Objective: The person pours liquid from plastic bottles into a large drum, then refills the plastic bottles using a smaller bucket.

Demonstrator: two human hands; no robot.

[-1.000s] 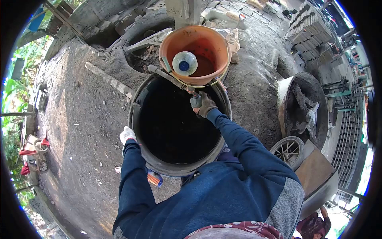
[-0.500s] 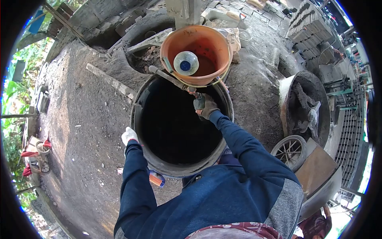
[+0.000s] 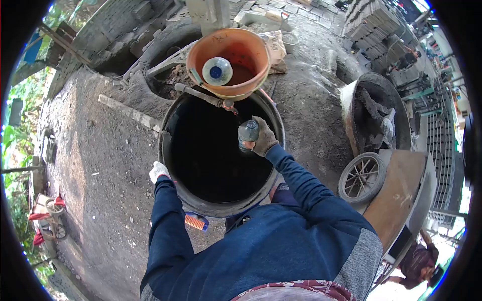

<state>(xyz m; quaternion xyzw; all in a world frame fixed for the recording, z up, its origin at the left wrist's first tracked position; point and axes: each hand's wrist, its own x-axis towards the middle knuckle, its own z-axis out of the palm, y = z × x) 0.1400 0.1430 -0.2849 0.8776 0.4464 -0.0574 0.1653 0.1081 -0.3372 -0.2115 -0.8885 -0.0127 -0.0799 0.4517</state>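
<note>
Your left hand (image 3: 159, 170), in a white glove, rested on the near left rim of the big black drum (image 3: 175, 188), fingers curled over the edge. Your right hand (image 3: 262, 139), in a grey glove, reached over the drum's dark opening with its fingers wrapped fully round a small dark bottle (image 3: 248, 133), held upright above the far right part of the opening. Beyond it, a pipe with a tap (image 3: 203, 95) crossed the far rim. Behind that stood an orange bucket (image 3: 251, 52), with a clear bottle (image 3: 217, 71) lying inside it.
</note>
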